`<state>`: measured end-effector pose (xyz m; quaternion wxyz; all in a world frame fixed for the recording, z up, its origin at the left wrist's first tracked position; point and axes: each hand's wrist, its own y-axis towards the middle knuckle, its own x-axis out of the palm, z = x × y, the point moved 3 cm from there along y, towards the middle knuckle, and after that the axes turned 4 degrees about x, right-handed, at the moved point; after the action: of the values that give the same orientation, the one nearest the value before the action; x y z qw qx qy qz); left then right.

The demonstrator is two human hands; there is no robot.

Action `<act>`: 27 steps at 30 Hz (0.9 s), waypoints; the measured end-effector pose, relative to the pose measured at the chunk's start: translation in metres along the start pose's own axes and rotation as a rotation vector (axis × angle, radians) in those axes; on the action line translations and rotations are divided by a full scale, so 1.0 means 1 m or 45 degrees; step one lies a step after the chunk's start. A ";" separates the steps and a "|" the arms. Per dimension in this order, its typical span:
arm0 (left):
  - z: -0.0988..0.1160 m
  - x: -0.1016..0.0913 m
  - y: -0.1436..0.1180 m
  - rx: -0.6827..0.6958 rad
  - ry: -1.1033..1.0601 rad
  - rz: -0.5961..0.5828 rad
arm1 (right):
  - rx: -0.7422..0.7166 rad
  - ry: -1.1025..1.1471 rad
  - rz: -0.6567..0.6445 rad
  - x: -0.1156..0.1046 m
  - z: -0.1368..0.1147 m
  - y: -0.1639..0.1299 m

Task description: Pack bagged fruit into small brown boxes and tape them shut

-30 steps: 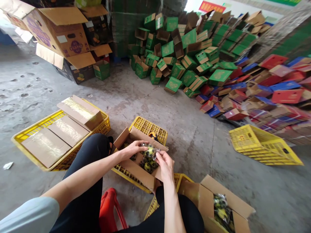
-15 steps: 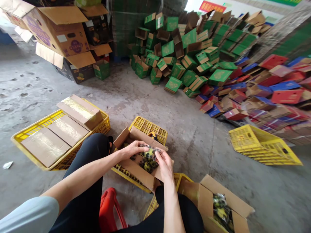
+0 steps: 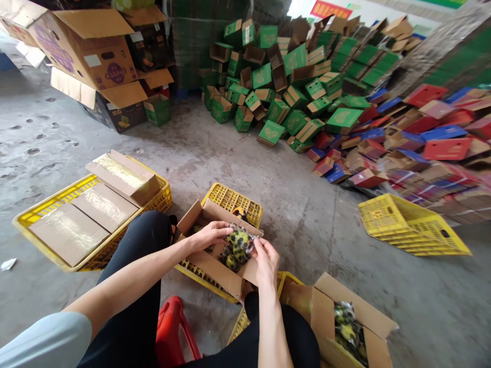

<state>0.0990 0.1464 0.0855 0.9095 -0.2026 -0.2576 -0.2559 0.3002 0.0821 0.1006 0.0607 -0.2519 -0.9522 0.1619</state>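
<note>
Both hands work over an open cardboard box (image 3: 210,270) that rests on a yellow crate (image 3: 233,199) between my knees. My left hand (image 3: 209,235) and my right hand (image 3: 265,260) each pinch one end of a clear plastic packet of yellow-and-black pieces (image 3: 238,241). The packet sits at the top of the box, over more of the same packets inside. A second open cardboard box (image 3: 347,327) with similar packets stands at my right, by my right leg.
A yellow crate (image 3: 30,217) at the left carries three taped cardboard boxes (image 3: 102,207). Another yellow crate (image 3: 412,227) lies tilted at the right. Piles of green boxes (image 3: 291,76) and red and blue boxes (image 3: 422,133) fill the back. A red stool (image 3: 174,327) is under me.
The packet has been lowered slightly into the box and turned between my hands. My right hand has shifted a little to the right. The view has tilted slightly.
</note>
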 end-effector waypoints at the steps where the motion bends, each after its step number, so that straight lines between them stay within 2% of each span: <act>1: 0.000 -0.001 0.000 0.001 0.000 0.013 | 0.006 0.015 0.013 -0.001 0.000 0.000; 8: -0.002 -0.005 0.001 0.067 0.033 -0.009 | 0.020 0.006 0.077 -0.003 -0.003 0.000; 15: -0.002 -0.010 0.003 0.064 -0.023 0.185 | -0.100 -0.228 -0.092 0.007 -0.013 -0.005; 20: 0.001 -0.009 -0.001 0.049 0.017 0.234 | -0.094 -0.236 -0.167 0.011 -0.013 -0.005; 23: 0.000 -0.009 -0.002 0.028 0.051 0.203 | -0.089 -0.194 -0.158 0.010 -0.010 -0.004; 27: -0.008 -0.008 -0.002 -0.080 0.012 0.033 | -0.030 -0.117 -0.103 0.007 -0.009 -0.005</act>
<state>0.0948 0.1439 0.0753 0.9071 -0.2333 -0.2427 -0.2529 0.2935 0.0837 0.1107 0.0203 -0.2060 -0.9653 0.1594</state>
